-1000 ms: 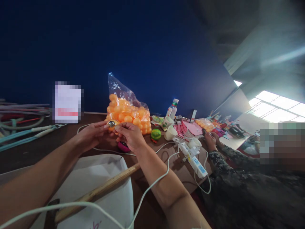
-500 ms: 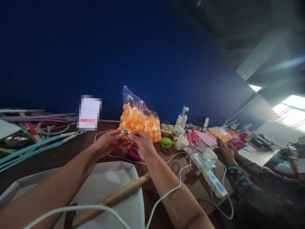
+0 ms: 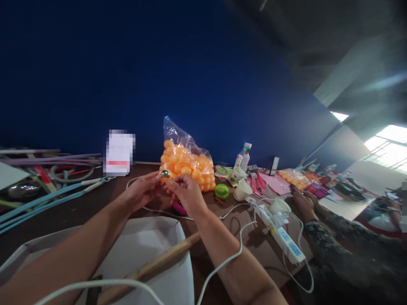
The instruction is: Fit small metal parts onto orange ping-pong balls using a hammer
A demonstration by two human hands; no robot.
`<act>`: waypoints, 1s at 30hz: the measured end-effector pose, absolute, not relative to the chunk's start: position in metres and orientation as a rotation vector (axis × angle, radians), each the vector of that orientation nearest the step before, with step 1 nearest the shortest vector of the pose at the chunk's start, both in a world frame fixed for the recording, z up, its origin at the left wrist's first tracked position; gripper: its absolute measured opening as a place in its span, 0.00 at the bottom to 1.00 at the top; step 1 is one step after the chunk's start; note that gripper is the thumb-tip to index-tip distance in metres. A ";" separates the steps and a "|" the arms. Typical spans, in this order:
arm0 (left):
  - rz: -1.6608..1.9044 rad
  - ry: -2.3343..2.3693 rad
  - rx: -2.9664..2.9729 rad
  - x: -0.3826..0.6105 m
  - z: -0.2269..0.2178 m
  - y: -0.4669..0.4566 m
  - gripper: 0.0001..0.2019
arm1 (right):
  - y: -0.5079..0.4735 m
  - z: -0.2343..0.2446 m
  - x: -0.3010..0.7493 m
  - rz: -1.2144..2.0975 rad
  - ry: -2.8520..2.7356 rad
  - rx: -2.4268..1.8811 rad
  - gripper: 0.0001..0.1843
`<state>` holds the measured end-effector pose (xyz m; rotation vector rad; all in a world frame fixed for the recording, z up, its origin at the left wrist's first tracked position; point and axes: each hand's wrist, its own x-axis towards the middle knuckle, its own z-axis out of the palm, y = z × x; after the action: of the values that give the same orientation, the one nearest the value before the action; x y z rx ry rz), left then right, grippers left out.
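Between the two bare hands, just in front of the clear bag of orange balls (image 3: 187, 167), a small orange piece (image 3: 165, 174) is held above the brown tabletop (image 3: 219, 241). By the left hand (image 3: 143, 189) it is pinched at its left edge, thumb and fingers closed on it. At its right side the fingers of the right hand (image 3: 188, 192) are bent close together; whether anything is gripped by them cannot be told. The piece's shiny silver centre is turned up toward the viewer; its outline looks roughly round, so a long axis cannot be made out. Below the right hand, a magenta object (image 3: 180, 208) is partly hidden. Farther right, a green striped ball (image 3: 221, 192) is seen near a white cup (image 3: 242, 190). Behind them, small red marks are carried on a bottle's (image 3: 243, 157) white label, too small to be read. At left, a white card (image 3: 118, 153) with a red band is blurred into blocks, its writing unreadable.
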<state>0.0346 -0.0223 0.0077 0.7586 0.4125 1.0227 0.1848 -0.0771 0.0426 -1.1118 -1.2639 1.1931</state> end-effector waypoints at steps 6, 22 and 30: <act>1.218 0.618 0.476 0.032 0.011 -0.017 0.06 | -0.128 0.072 0.177 0.654 -2.560 -1.139 0.15; 1.196 0.574 0.443 0.029 0.013 -0.015 0.05 | -0.143 0.046 0.163 0.264 -3.253 -0.884 0.13; 1.207 0.582 0.447 0.025 0.011 -0.014 0.06 | -0.130 0.094 0.190 0.359 -2.773 -1.224 0.09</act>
<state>0.0255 -0.0137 0.0115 0.4470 0.5823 1.2074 0.1901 -0.1301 0.0942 -1.2240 -2.7726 0.3586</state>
